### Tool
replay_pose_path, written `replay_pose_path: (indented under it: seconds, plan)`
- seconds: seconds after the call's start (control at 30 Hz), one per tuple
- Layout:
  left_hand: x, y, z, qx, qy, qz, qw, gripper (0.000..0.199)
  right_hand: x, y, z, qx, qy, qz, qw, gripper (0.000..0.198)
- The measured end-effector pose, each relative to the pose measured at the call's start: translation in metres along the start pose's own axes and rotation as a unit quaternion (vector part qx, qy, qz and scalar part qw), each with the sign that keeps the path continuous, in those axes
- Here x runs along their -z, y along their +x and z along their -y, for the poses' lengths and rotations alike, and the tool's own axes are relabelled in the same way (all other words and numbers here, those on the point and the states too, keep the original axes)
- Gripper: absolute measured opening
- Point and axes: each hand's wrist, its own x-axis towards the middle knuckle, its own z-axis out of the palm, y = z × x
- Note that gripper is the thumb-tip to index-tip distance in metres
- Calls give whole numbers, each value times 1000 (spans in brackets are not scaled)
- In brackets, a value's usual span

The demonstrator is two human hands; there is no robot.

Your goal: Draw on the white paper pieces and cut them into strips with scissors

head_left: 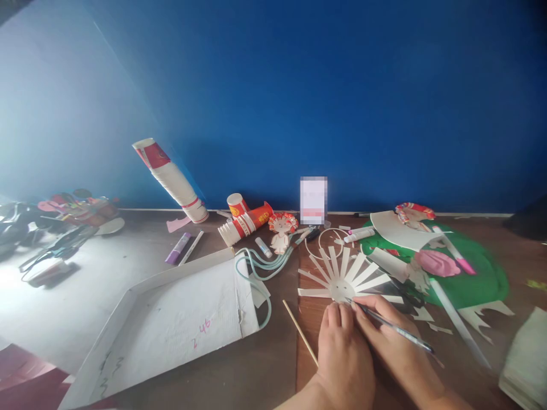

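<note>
A white paper cup (341,289), cut into strips that fan out flat, lies on the table with two small dark marks on its round middle. My left hand (345,350) is closed at its near edge, fingers bent and pressed together on the paper. In my right hand (395,341) is a pen (399,330), its tip touching the cup's middle near the marks. Beyond them stands a paper doll (281,242) with a frilly red-and-orange head. Dark scissor-like handles (410,296) lie partly hidden under the strips on the right.
To the left is a shallow white box lid (171,324), with pale cables (256,265) at its corner. Stacked paper cups (179,185) lean against the blue wall. A wooden stick (300,333) lies near my left hand. Paper scraps and markers cover a green sheet (487,279).
</note>
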Motion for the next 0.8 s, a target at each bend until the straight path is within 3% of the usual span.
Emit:
replay_pose_path:
  seconds: [0.33,0.8]
  plan:
    - [1,1,-1,-4,-8,20,1000,55,-2,3,-1,-15,-13,4,1000,32]
    - [10,3,0,-14,22,13,1000,54,-2,5,-2,-16,-14,20,1000,34]
